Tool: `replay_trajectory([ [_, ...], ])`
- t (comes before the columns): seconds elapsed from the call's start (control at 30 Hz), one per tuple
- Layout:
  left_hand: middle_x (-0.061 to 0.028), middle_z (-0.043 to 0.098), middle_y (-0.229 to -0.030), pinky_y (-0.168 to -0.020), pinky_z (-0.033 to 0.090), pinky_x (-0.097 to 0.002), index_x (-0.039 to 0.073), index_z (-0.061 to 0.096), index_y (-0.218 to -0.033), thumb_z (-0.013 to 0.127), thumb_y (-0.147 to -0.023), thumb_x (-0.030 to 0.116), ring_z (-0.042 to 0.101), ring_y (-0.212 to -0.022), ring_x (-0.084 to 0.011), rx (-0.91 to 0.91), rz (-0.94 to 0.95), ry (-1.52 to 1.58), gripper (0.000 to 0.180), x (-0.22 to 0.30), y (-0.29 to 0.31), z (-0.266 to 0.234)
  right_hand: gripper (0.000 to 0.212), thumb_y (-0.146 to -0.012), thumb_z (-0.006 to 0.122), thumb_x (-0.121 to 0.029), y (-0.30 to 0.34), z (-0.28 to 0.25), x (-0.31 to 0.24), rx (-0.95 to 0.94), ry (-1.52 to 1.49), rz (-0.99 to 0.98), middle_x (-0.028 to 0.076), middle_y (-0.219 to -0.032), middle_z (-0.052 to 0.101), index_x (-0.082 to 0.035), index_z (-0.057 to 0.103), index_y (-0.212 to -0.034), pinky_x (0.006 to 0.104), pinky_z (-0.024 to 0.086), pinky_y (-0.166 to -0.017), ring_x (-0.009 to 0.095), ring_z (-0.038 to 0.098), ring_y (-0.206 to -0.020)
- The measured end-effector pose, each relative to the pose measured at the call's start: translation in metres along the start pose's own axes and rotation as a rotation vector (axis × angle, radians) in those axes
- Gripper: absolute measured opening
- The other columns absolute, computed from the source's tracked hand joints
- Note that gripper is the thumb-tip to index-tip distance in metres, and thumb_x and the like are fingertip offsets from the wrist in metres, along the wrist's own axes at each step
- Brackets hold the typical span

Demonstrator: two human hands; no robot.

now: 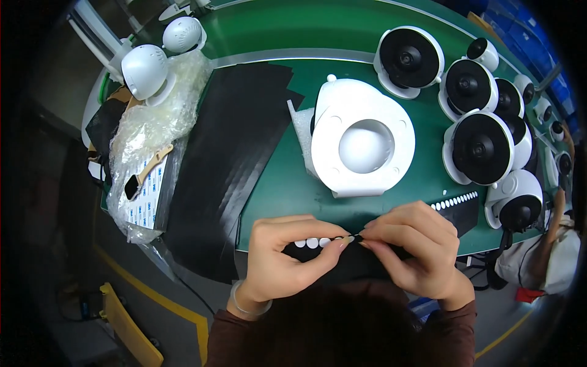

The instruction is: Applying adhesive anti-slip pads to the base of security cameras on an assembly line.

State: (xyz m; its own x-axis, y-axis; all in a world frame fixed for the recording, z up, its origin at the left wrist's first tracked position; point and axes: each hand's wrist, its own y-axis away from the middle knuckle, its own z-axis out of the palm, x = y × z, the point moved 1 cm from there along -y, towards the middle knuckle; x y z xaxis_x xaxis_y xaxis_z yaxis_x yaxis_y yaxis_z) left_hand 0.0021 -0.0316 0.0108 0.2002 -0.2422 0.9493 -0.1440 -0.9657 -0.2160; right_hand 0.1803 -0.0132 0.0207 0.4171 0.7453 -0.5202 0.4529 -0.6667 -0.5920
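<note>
Near the table's front edge, my left hand (284, 254) pinches a dark strip with round white pads (312, 243) in a row along it. My right hand (422, 241) meets it fingertip to fingertip, its thumb and forefinger pinched at the strip's end. Whatever small piece sits between those right fingers is too small to make out. Just beyond both hands lies a white camera housing (324, 153), its round base opening facing up, resting against a white foam piece (303, 131). Right of my right hand is a black sheet edged with white round pads (461, 214).
Several white cameras with black fronts (479, 148) crowd the right side. A large black sheet (229, 122) covers the table's left part. Beyond it are bubble wrap (131, 134), a watch (147, 172) and two white cameras (145, 70). Another person (544, 257) sits at far right.
</note>
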Motion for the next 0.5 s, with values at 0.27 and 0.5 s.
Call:
replay_trajectory([
  [0.27, -0.0073, 0.062, -0.064, -0.050, 0.040, -0.0196, 0.000, 0.065, -0.074, 0.065, -0.066, -0.003, 0.056, -0.055, -0.0098, 0.010, -0.031, 0.046, 0.008, -0.004, -0.007, -0.002, 0.020, -0.058, 0.070, 0.001, -0.007, 0.001, 0.001, 0.002, 0.021, 0.001, 0.007, -0.075, 0.062, -0.002, 0.062, -0.077, 0.0273, 0.046, -0.054, 0.021, 0.058, -0.063],
  [0.5, -0.0089, 0.064, -0.070, -0.054, 0.045, -0.0225, 0.000, 0.064, -0.075, 0.066, -0.067, -0.001, 0.062, -0.061, -0.0151, 0.049, 0.024, 0.015, 0.008, 0.000, 0.005, -0.005, 0.019, -0.059, 0.069, 0.003, -0.012, 0.000, -0.010, -0.057, -0.016, 0.013, 0.008, -0.073, 0.061, -0.001, 0.062, -0.077, 0.0282, 0.046, -0.054, 0.022, 0.058, -0.063],
])
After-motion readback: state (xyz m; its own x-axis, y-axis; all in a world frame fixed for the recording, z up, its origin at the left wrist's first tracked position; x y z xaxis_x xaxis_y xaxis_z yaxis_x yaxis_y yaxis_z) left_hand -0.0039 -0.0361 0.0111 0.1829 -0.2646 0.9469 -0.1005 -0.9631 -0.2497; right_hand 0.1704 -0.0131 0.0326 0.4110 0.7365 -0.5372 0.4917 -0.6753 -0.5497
